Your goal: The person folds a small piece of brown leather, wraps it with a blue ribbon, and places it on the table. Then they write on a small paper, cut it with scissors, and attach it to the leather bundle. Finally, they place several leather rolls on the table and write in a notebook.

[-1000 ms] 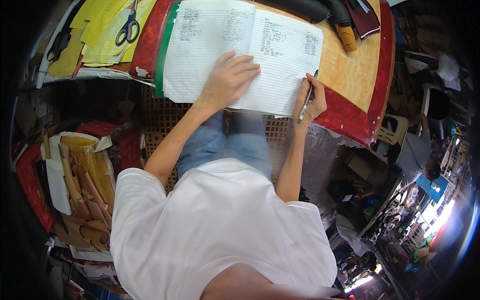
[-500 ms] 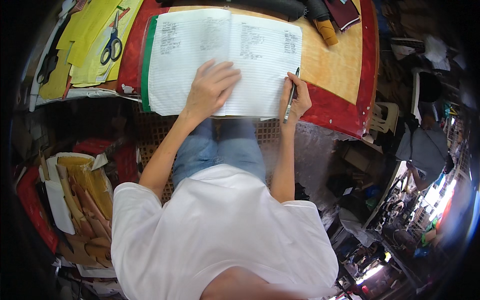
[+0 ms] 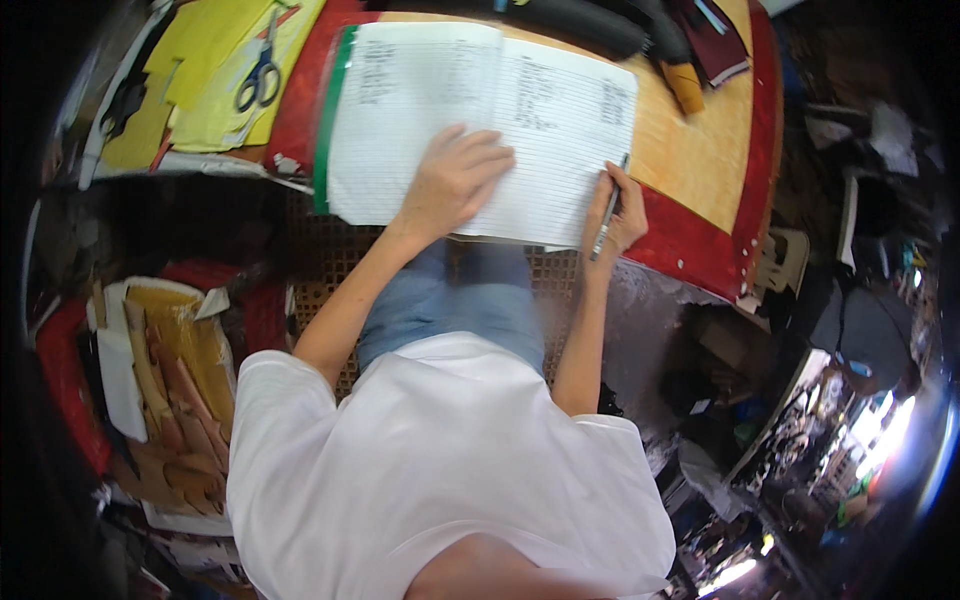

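left hand (image 3: 452,183) flat on notebook (image 3: 480,120), same as before | right hand (image 3: 618,212) clamped on pen (image 3: 608,220), tip now off page's lower right edge | notebook open on table (image 3: 700,150) | writing paused

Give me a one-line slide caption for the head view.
Left hand flat on an open lined notebook while the right hand grips a pen at its edge, on a red-bordered table.

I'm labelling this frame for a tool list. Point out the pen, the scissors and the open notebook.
pen (image 3: 607,218), head view, on the middle of its barrel in the right hand.
scissors (image 3: 260,78), head view, on the handle loops.
open notebook (image 3: 560,130), head view, on the bare right-hand page.
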Available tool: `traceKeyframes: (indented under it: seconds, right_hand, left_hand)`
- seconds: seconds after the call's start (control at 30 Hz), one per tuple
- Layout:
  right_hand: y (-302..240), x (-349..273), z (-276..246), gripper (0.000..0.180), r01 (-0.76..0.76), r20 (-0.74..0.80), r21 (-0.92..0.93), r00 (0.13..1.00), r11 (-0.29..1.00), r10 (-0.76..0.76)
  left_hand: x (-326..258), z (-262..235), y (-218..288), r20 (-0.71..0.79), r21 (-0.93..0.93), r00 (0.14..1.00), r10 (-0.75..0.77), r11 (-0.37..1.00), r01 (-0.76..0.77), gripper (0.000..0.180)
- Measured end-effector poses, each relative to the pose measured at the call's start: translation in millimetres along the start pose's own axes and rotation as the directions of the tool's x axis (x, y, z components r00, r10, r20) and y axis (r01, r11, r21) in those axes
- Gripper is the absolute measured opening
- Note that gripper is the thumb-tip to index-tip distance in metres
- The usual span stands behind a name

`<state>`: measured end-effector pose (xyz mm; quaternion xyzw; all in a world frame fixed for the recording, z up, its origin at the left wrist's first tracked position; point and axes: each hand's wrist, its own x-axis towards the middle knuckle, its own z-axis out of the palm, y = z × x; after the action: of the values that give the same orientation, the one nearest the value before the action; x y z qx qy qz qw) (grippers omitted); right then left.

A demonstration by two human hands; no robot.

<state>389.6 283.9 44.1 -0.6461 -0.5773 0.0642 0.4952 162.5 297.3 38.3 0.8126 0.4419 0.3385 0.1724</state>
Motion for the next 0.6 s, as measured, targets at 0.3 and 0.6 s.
traceKeyframes:
  seconds: [0.3, 0.6]
  right_hand:
    - [-8.6, 24.4, -16.8, 0.019, -0.334, 0.146, 0.172, 0.939, 0.927, 0.312]
    - [29.3, 173.6, -0.4, 0.032, 0.333, -0.069, -0.242, 0.931, 0.912, -0.358]
  left_hand:
    - [2.4, -0.9, 0.6, 0.006, -0.016, 1.0, -0.006, 1.0, 0.006, 0.021]
    - [4.1, -2.3, 3.5, 0.004, -0.018, 1.0, -0.026, 1.0, 0.026, 0.021]
